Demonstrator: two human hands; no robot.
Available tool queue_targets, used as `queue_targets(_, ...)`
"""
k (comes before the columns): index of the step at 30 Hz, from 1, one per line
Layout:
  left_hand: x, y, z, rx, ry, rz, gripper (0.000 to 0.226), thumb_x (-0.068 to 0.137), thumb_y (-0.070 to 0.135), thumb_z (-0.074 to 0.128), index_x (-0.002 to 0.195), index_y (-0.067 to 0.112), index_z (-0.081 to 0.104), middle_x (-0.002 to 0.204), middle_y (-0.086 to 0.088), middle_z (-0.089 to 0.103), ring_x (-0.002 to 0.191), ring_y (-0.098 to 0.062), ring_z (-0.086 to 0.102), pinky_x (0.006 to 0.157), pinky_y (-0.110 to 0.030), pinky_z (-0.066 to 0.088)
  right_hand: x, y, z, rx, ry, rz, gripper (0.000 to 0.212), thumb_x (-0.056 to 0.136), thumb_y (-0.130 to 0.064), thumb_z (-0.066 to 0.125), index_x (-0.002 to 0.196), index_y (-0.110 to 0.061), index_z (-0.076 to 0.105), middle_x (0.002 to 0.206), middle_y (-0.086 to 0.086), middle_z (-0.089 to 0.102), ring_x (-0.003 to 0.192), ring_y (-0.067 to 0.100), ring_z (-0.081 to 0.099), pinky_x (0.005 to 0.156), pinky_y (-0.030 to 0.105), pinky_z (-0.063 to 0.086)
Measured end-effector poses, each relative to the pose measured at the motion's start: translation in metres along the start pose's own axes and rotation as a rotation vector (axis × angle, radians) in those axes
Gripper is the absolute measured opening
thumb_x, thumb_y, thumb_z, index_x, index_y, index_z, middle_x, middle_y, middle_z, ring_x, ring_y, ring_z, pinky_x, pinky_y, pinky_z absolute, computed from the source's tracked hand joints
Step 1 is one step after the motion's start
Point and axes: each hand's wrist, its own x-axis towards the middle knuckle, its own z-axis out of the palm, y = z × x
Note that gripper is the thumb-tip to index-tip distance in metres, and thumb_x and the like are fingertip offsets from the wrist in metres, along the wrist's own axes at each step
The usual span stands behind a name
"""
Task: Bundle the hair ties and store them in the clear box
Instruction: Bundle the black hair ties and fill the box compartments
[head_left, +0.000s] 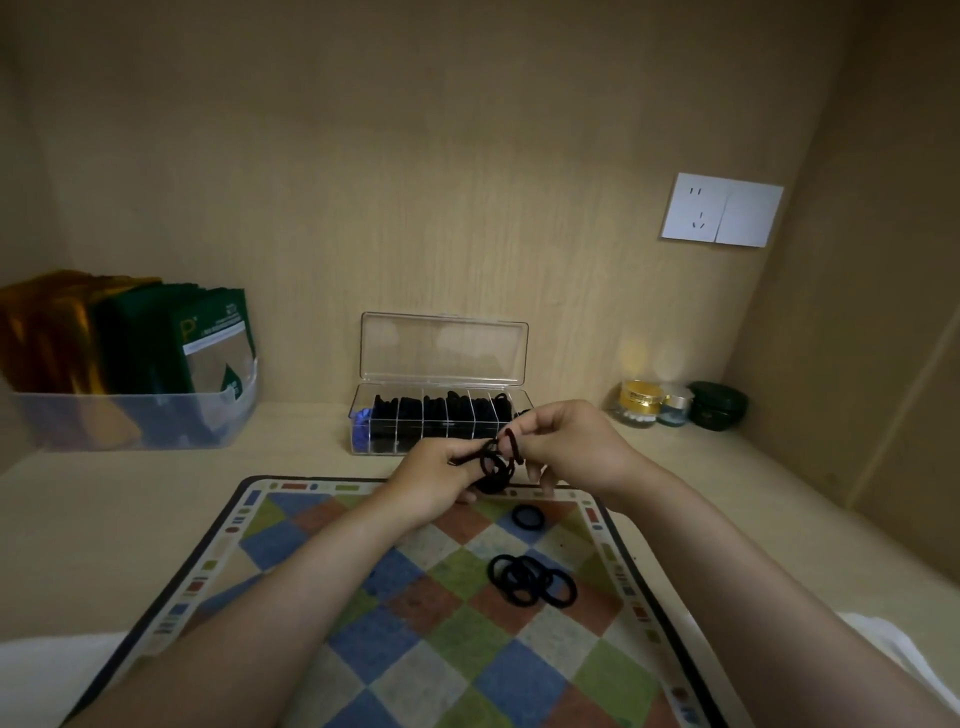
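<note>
My left hand (428, 480) and my right hand (563, 447) meet above the far edge of the checkered mat (363, 649). Together they hold a small bundle of black hair ties (496, 465); my right fingers pinch one tie stretched up from it. A single black tie (527, 517) lies on the mat just below the hands. A loose pile of several black ties (530, 579) lies further toward me. The clear box (441, 415) stands behind the hands with its lid up, its compartments holding dark ties.
A translucent bin (135, 415) with green and gold packets stands at the back left. Small jars (639, 402) and a dark green case (719, 405) sit at the back right. A white wall socket (722, 209) is on the back panel.
</note>
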Motion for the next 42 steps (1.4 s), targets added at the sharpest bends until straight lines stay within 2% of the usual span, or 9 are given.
queue_targets(6,0.0,0.002,-0.005,-0.398,-0.072,-0.153,0.03,0.103,0.019,0.052,0.129,0.015,0.064,0.121,-0.012,0.069,0.105,-0.025,0.064,0.075,-0.026,0.055,0.027,0.008,0.019,-0.264,0.153,-0.028,0.008,0.085,-0.014,0.075,0.077,-0.015,0.076,0.071,0.009,0.074,0.046,0.007,0.058,0.051,0.029,0.056)
queue_targets(11,0.002,0.0,-0.007,-0.381,-0.117,-0.155,0.034,0.099,0.029,0.059,0.128,0.013,0.065,0.121,-0.006,0.068,0.104,-0.019,0.063,0.086,-0.031,0.056,0.034,0.016,0.029,-0.349,0.192,-0.099,0.01,0.084,-0.011,0.072,0.078,-0.017,0.077,0.067,-0.009,0.068,0.053,-0.009,0.059,0.05,0.009,0.045)
queue_targets(16,0.005,-0.006,-0.008,-0.303,-0.051,-0.126,0.037,0.1,0.01,0.055,0.137,0.013,0.057,0.125,-0.001,0.065,0.112,-0.017,0.064,0.078,-0.024,0.055,0.036,0.024,0.028,-0.209,0.145,-0.114,0.007,0.082,-0.013,0.079,0.083,-0.02,0.077,0.075,-0.008,0.072,0.066,-0.004,0.065,0.063,0.013,0.05)
queue_targets(20,0.006,-0.003,-0.012,-0.286,-0.084,-0.074,0.037,0.099,0.012,0.057,0.135,0.019,0.06,0.122,0.0,0.07,0.11,-0.019,0.068,0.077,-0.022,0.053,0.034,0.021,0.015,-0.033,0.029,0.012,0.028,0.085,-0.02,0.077,0.111,-0.016,0.07,0.099,0.003,0.072,0.077,0.009,0.068,0.059,0.018,0.053)
queue_targets(26,0.014,0.014,-0.01,-0.226,0.0,-0.013,0.025,0.092,0.01,0.068,0.116,0.017,0.065,0.107,-0.004,0.074,0.077,-0.01,0.069,0.068,-0.022,0.056,0.035,0.015,-0.01,0.245,-0.242,0.214,0.033,0.083,-0.026,0.076,0.106,-0.003,0.074,0.088,0.017,0.072,0.075,0.022,0.067,0.055,0.026,0.058)
queue_targets(30,0.028,0.031,-0.009,-0.141,0.044,0.033,0.02,0.089,0.012,0.071,0.106,0.021,0.074,0.099,-0.002,0.076,0.063,-0.01,0.069,0.062,-0.022,0.056,0.045,0.013,-0.018,0.351,-0.117,0.244,0.043,0.073,-0.021,0.079,0.105,0.007,0.071,0.082,0.021,0.07,0.066,0.021,0.067,0.055,0.024,0.059)
queue_targets(35,0.056,0.044,-0.009,-0.103,-0.116,0.029,0.036,0.095,0.016,0.064,0.131,0.023,0.064,0.118,-0.001,0.07,0.098,-0.018,0.072,0.073,-0.027,0.061,0.062,0.011,-0.033,0.368,0.0,0.304,0.039,0.081,-0.014,0.077,0.109,0.011,0.067,0.083,0.023,0.072,0.061,0.02,0.068,0.057,0.027,0.061)
queue_targets(39,0.088,0.044,-0.009,0.238,0.015,0.121,0.039,0.099,0.029,0.057,0.138,0.028,0.054,0.12,0.009,0.063,0.108,-0.011,0.062,0.092,-0.032,0.053,0.08,0.008,-0.04,0.168,0.203,0.267,0.024,0.086,-0.017,0.077,0.101,0.001,0.071,0.092,0.02,0.075,0.063,0.018,0.067,0.051,0.025,0.056)
queue_targets(42,0.105,0.034,-0.008,0.448,0.103,0.171,0.035,0.102,0.027,0.049,0.136,0.029,0.055,0.127,0.007,0.059,0.115,-0.011,0.056,0.091,-0.025,0.045,0.1,0.011,-0.039,-0.005,0.319,0.234,0.016,0.086,-0.021,0.077,0.09,-0.007,0.072,0.086,0.015,0.075,0.06,0.016,0.063,0.046,0.024,0.047)
